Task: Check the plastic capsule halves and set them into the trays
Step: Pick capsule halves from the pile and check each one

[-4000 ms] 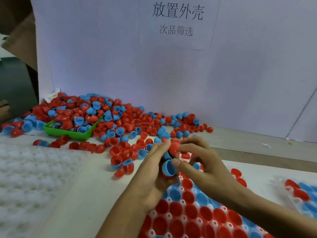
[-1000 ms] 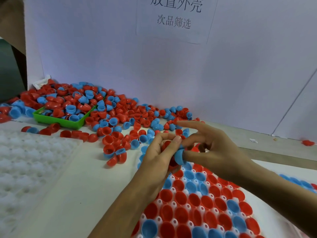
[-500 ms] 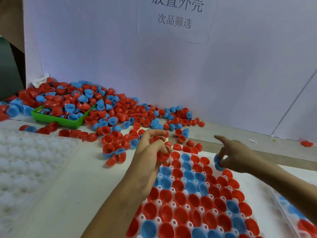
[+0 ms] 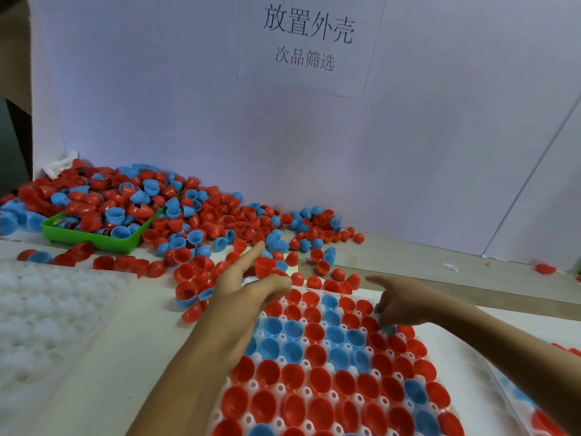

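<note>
Loose capsule halves (image 4: 220,221) lie behind the tray (image 4: 342,344)

— We see a big pile of capsule halves (image 4: 201,221), red ones and blue ones all mixed up. Some sit in a bright green bin (image 4: 91,237).

— And the white tray (image 4: 330,366) in front of us holds mostly red cups, with a patch of blue ones near the middle.

— The left hand (image 4: 248,294) holds a red half (image 4: 265,267). The right hand (image 4: 399,306) may be pinching a blue one, but we can't see it well.

— The wall (image 4: 188,105) looks pale purple, with a sign (image 4: 309,39) in black writing.
</note>
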